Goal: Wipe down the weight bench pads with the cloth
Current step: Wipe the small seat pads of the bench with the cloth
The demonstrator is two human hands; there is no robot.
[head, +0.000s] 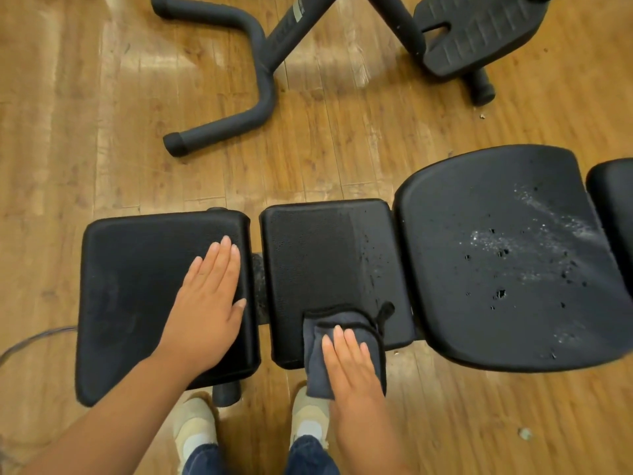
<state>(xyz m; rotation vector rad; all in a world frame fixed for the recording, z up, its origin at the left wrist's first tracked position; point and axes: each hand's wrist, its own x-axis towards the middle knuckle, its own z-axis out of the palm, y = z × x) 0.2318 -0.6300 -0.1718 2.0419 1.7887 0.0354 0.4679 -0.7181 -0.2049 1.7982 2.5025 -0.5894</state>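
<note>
A black weight bench lies across the view in three pads. My left hand (209,299) rests flat, fingers together, on the right part of the left pad (137,286). My right hand (352,368) presses a folded dark grey cloth (342,323) onto the near edge of the middle pad (329,258); the cloth hangs partly over that edge. The left half of the middle pad looks matte, its right strip carries droplets. The large right pad (496,255) shows white speckles, dark drops and small holes.
Wooden floor all around. A curved black metal frame leg (246,108) and a ribbed black footplate (479,32) stand beyond the bench. My two light shoes (195,430) are under the near edge. A thin cable (34,341) lies at the left.
</note>
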